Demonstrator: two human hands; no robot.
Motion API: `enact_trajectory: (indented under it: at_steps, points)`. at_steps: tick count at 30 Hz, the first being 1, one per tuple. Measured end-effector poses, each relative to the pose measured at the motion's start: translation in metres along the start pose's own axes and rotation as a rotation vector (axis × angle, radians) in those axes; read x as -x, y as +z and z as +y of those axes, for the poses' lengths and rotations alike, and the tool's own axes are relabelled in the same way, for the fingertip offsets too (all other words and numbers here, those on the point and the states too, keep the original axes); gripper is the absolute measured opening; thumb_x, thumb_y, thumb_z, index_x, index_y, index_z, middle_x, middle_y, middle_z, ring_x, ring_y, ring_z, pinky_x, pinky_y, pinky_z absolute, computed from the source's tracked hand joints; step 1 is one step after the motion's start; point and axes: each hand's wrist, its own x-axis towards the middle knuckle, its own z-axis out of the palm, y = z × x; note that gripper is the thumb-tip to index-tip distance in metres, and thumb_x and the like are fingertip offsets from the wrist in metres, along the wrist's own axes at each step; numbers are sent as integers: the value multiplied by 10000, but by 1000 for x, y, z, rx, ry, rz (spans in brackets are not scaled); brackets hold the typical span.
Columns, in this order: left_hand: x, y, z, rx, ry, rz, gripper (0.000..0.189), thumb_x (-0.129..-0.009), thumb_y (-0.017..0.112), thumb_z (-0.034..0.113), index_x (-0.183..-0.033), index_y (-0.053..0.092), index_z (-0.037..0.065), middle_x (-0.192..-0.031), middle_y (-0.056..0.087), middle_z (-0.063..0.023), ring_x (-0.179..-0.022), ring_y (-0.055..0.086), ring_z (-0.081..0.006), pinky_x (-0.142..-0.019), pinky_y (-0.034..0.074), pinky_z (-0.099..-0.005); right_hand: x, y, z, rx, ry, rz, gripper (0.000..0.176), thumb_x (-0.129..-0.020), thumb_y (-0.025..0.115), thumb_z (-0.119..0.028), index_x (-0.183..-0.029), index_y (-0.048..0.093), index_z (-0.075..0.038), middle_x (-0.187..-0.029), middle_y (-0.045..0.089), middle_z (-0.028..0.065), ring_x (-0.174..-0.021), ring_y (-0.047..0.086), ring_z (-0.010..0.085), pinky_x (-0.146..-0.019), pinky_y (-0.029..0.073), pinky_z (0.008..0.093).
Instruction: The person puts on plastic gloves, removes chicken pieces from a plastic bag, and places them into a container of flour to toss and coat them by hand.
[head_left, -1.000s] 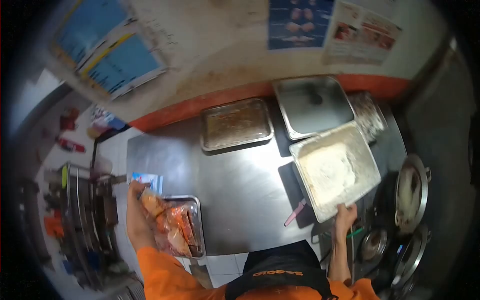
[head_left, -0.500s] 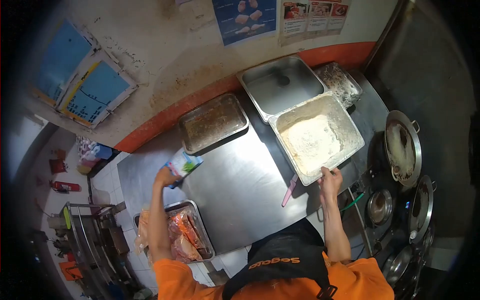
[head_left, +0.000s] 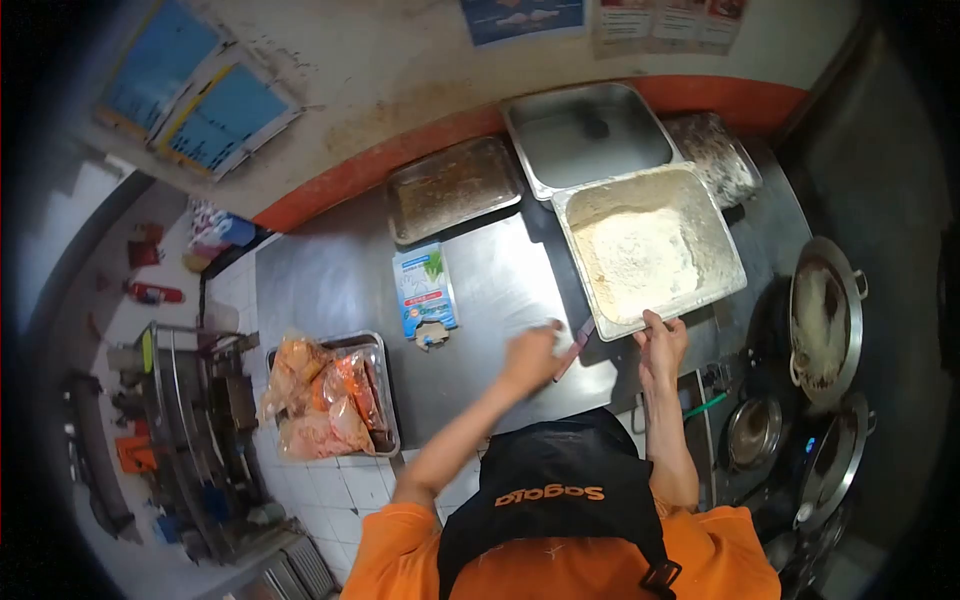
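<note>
My right hand (head_left: 662, 348) grips the near rim of a deep metal pan (head_left: 728, 240), thumb over the edge. Pale flour (head_left: 645, 255) lies inside it. Just left of that pan, my left hand (head_left: 532, 358) is over the steel table, slightly blurred, with its fingers apart and nothing visible in them. Its fingertips are close to a pink-handled knife (head_left: 572, 360), whose blade end is by the pan. A blue-and-white packet (head_left: 424, 288) with a torn lower end lies on the table, away from both hands.
Bagged raw meat (head_left: 335, 405) fills a tray (head_left: 385, 365) at the table's left front. A stained tray (head_left: 455, 190) and a deep steel pan (head_left: 590, 135) stand along the wall. Large woks (head_left: 825, 320) are at the right. The steel table (head_left: 480, 365) ends near my apron.
My left hand has let go of the packet, now lying on the table, and moved right toward the knife. My right hand stays on the pan rim. The view has shifted.
</note>
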Motion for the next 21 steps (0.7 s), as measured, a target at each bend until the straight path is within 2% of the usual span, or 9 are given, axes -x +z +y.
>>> enact_trajectory:
  at_steps: [1, 4, 9, 11, 13, 16, 17, 19, 21]
  points:
    - [5, 36, 1, -107, 149, 141, 355, -834, 675, 357, -1012, 618, 55, -879, 664, -148, -799, 652, -358, -710, 524, -473, 0, 2, -1, 5, 10, -29, 310, -834, 663, 14, -1032, 426, -8, -952, 616, 146, -804, 638, 192, -654, 559, 309]
    - [23, 75, -13, -27, 106, 215, 282, -848, 675, 258, -996, 591, 34, -877, 632, -159, -787, 638, -360, -686, 526, -465, 5, 1, -8, 33, 25, -64, 319, -845, 671, -7, -1043, 421, -18, -962, 622, 139, -804, 633, 177, -615, 539, 278]
    - [60, 59, -39, 99, -137, 328, 263, -832, 704, 244, -948, 617, 25, -892, 635, -165, -783, 640, -355, -670, 526, -446, 4, -2, -8, 36, 16, -203, 356, -893, 668, -67, -1118, 401, 3, -1046, 606, 169, -841, 641, 202, -646, 579, 305]
    - [61, 40, -40, 199, -169, 412, 263, -801, 742, 255, -892, 647, 27, -838, 633, -147, -675, 618, -322, -612, 502, -413, 10, -5, -10, 120, -5, -264, 423, -913, 675, -137, -1184, 381, -1, -1068, 599, 173, -874, 643, 211, -656, 602, 324]
    - [55, 17, -63, 31, -219, 625, 300, -777, 754, 257, -960, 661, 38, -922, 649, -141, -815, 618, -321, -714, 502, -416, 19, -15, -18, 249, 60, -239, 408, -936, 656, -204, -1201, 410, -16, -1067, 614, 168, -870, 661, 211, -627, 606, 318]
    - [48, -44, -118, -219, -246, 847, 420, -742, 742, 244, -1103, 635, 57, -1108, 640, -148, -1059, 545, -371, -888, 452, -463, 30, -35, -32, 525, 215, -489, 272, -971, 599, -269, -1031, 514, -18, -1068, 641, 191, -787, 702, 205, -574, 600, 305]
    - [45, -51, -138, -210, -266, 859, 420, -742, 742, 244, -1103, 635, 57, -1108, 640, -148, -1059, 545, -371, -888, 452, -463, 33, -32, -32, 545, 213, -503, 272, -971, 599, -269, -1031, 514, -18, -1068, 641, 191, -787, 702, 205, -574, 600, 305]
    - [46, -55, -167, -479, -145, 743, 517, -718, 739, 229, -1190, 606, 63, -1149, 624, -150, -1078, 515, -387, -902, 433, -485, 49, -19, -29, 598, 254, -848, 190, -979, 579, -181, -1008, 563, 6, -986, 670, 150, -732, 693, 180, -580, 582, 267]
    - [52, -46, -157, -374, -149, 713, 526, -722, 746, 239, -1197, 607, 61, -1124, 628, -148, -1048, 528, -373, -886, 441, -476, 70, 20, -13, 621, -8, -1045, 185, -985, 553, -138, -1070, 574, 25, -986, 685, 147, -728, 696, 178, -590, 553, 250]
